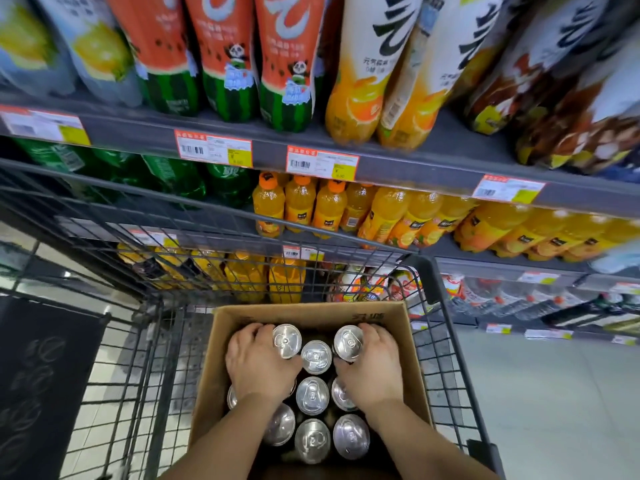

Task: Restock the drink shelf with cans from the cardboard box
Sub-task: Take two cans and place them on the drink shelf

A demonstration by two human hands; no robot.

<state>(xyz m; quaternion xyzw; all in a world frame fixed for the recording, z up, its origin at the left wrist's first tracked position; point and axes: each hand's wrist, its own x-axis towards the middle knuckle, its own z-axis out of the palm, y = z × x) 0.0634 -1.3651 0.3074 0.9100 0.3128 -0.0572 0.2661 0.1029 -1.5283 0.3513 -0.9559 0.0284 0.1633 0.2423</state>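
Both hands are down in the cardboard box point(313, 315), which sits in the wire trolley point(446, 358) pulled up against the drink shelf point(408, 161); the left hand point(258, 365) is curled around the far-left can point(286, 340), fingers wrapped over its far side and thumb near the lid; the right hand point(372, 368) is closed the same way on the far-right can point(348, 342), and both of those lids sit a touch higher than their neighbours, so a lift looks to be under way; the remaining cans point(312, 395) stand upright and packed close, lids up, filling the rest of the box; the thing to get right here, I'd say, is a straight vertical pull, gripping the sides rather than the rim, so neither can drags on the middle one point(316, 356) wedged between them; clear the box wall before swinging forward, and watch the trolley rim on the way; where these cans belong is not shown, since the shelf faces in view hold orange bottles point(299, 202) and green bottles point(173, 174); a matching slot has to be found first.
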